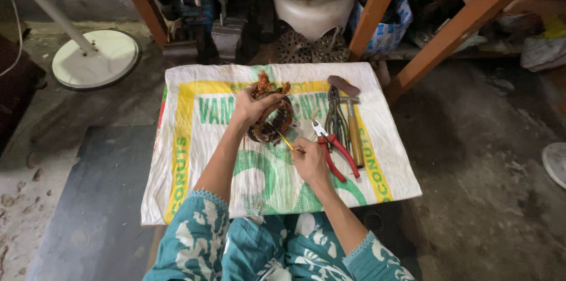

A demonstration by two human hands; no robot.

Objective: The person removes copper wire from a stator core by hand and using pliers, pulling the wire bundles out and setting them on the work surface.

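L hand [253,106] wrapped round a ring-shaped motor stator [270,117] w/ rusty-brown copper windings, holding it tilted just above the sack; fingers curled over its top rim. R hand [311,160] closed in a pinch on a thin yellow-handled tool [287,141], tip poking into the stator's bore. Work surface: white woven sack [194,157] w/ yellow border and green print, spread flat on a dark floor mat [100,198]. On sack, just right of R hand: red-handled pliers [336,151], a second pair of dark pliers [336,116], wooden-handled hammer [352,122]. Room: bare concrete floor [489,157], orange wooden bench legs [466,21], white fan base [97,58] at upper left, clutter of metal parts under bench.
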